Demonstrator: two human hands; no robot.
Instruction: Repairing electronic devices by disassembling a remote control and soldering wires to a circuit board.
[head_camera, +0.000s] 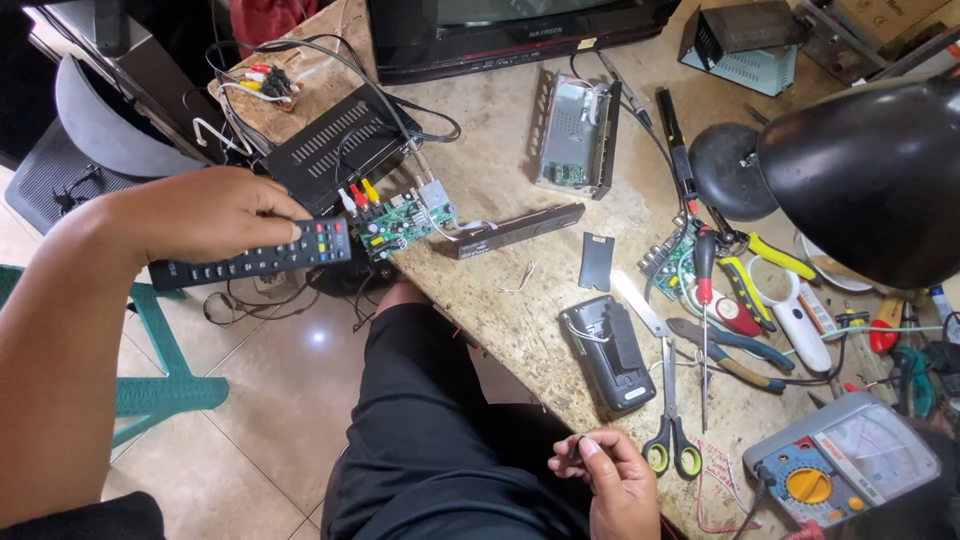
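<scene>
- The bench (520, 330) is a speckled stone slab running from far left to near right; it is hard, so anything dropped on it will knock.
- The lamp (870, 170), black and domed, hangs over the right end, well apart from both my hands.
- The remote (250, 257) is long, black and slim, out past the bench's left edge over the floor. I judge it light, stiff plastic with a smooth back that could slip, so it is best taken round the middle, where it balances, with the thumb free for the keys.
- My left hand (205, 215) is clamped on the remote from above, fingers curled over its top and thumb down near the coloured buttons. Its far end points at the board.
- The board (400, 225) is a bare green circuit board at the bench's left edge, just beside the remote's tip, with plugs and wires attached. It looks fragile, and I would take it by the edges only.
- The meter (845, 460) sits near right, leads trailing.
- The scissors (670, 400) lie just right of my right hand.
- My right hand (610, 480) rests near my lap at the bench's near edge, fingertips pinched together on a small dark bit (574, 452), too small to tell. It seems light and easy to lose.
</scene>
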